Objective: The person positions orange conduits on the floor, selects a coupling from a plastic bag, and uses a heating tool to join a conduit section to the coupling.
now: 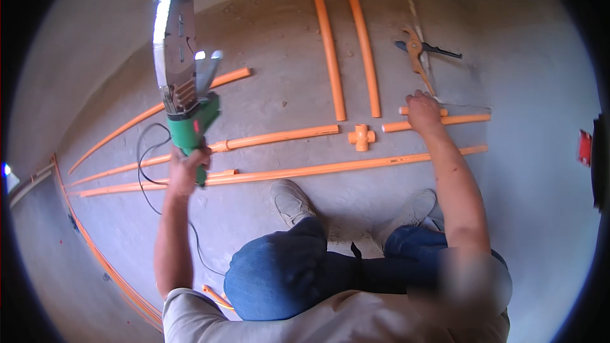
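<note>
Raised off the floor, a pipe fusion welder (183,132) with a green handle and a flat metal heating plate is in my left hand (183,170). My fingers are wrapped round its grip, and a thin black cord trails from it. On the right, my right hand (424,114) reaches down and closes over a short orange pipe (443,112), whose two ends show on either side of it. Just below that piece lies a longer orange pipe (470,119). An orange cross fitting (361,138) rests on the floor to the left of my right hand.
Two orange pipes (327,51) run down from the far wall. Long orange pipes (356,166) stretch across the floor before my shoes (292,203). Orange-and-black pliers-like cutters (414,51) lie beyond my right hand. A wall (534,152) bounds the right side.
</note>
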The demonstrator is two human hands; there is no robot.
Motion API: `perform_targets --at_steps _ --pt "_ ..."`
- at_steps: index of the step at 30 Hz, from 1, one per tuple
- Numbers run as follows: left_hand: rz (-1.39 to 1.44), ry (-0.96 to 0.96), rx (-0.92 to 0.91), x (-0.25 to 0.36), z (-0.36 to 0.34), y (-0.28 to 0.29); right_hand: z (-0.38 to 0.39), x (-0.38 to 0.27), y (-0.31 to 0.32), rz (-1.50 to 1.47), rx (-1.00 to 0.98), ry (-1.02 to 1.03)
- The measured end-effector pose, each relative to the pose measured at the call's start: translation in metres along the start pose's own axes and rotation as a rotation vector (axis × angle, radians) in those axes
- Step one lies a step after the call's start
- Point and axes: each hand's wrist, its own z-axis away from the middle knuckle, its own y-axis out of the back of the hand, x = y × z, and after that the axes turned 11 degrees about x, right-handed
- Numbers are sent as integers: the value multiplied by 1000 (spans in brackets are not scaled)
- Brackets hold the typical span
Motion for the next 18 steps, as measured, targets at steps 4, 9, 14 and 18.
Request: perform_targets --at_steps 4,9,14,18 --pt "349 81 -51 -10 42 -34 -9 7 -5 45 -83 134" --pt "455 98 8 -48 49 -47 -17 -26 77 -72 158 191" --pt "543 161 142 -69 42 -69 -16 -112 96 -819 -108 -65" --pt "399 134 223 -79 30 -102 9 -169 58 -681 -445 -204"
